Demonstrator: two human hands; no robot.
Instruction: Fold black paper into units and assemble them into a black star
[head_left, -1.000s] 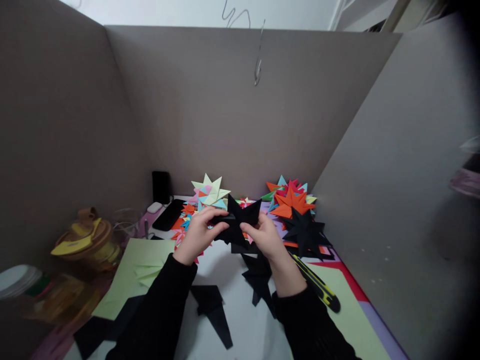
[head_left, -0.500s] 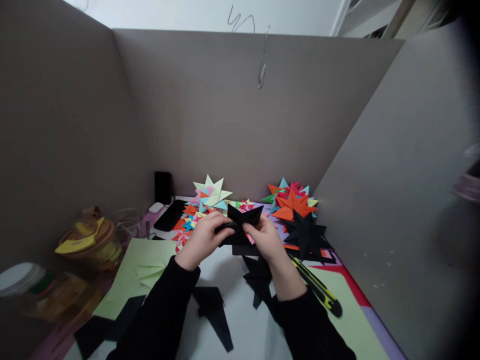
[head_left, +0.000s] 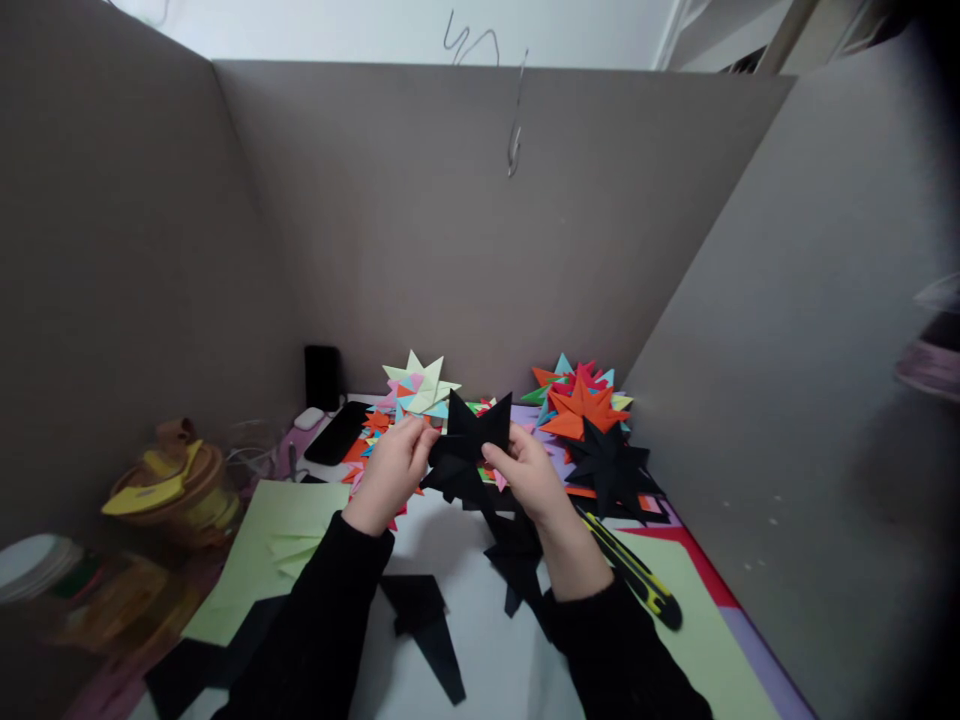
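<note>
Between my hands, above the table's middle, I hold a black folded paper star (head_left: 474, 440) with its points facing up and left. My right hand (head_left: 529, 472) pinches its right side, thumb on the front face. My left hand (head_left: 399, 462) is closed at the star's left edge, fingertips pressed together on a point there. Below lie loose black folded paper pieces: one (head_left: 424, 620) near the front middle, another (head_left: 517, 560) beside my right wrist. A finished-looking black star (head_left: 611, 468) leans at the right.
Colourful paper stars (head_left: 581, 400) are piled back right, with more (head_left: 416, 385) back left. A yellow-black utility knife (head_left: 637, 575) lies right, on pale green paper (head_left: 701, 600). A phone (head_left: 337, 433), a lidded amber container (head_left: 176, 480) and green sheets (head_left: 255, 545) are left. Grey partitions (head_left: 465, 220) enclose the table.
The black star has turned to show its front, more of its points now visible. My left hand has shifted left, from gripping its side to its left edge.
</note>
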